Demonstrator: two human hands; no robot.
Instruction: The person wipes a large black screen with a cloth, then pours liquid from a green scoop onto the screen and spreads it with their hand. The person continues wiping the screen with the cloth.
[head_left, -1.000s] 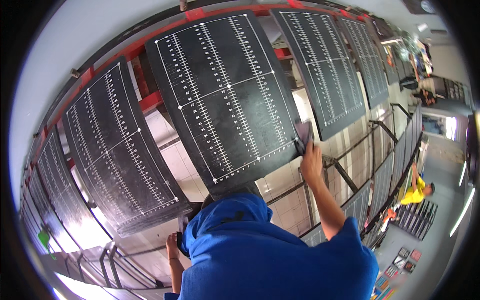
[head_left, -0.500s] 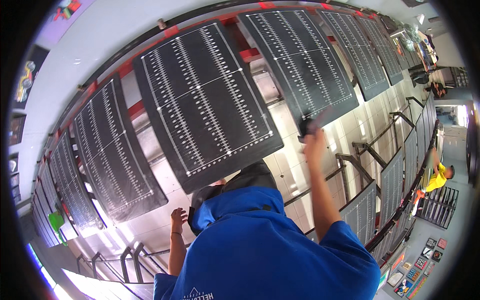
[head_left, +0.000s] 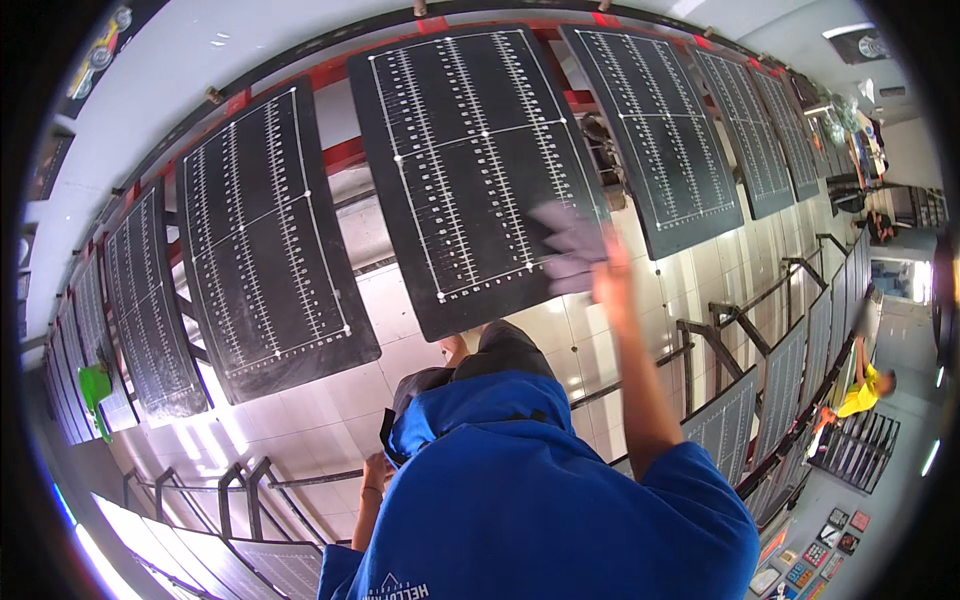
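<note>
A grey-purple cloth (head_left: 572, 245), blurred and bunched, lies across the lower right corner of a black board (head_left: 455, 190) marked with white lines and scales; the right hand (head_left: 615, 275) grips the cloth at its right edge, just beside the board (whether the cloth presses on the surface, I cannot tell); the left hand (head_left: 376, 470) is down by the waist of the blue shirt (head_left: 540, 510), its fingers partly hidden, so I cannot tell whether it is closed or holds anything; similar boards stand on either side, one to the left (head_left: 262, 240), one to the right (head_left: 655, 130); behind them runs a red frame (head_left: 345, 155); farther right, beyond black metal rails (head_left: 722, 335), is a person in a yellow top (head_left: 857, 400).
</note>
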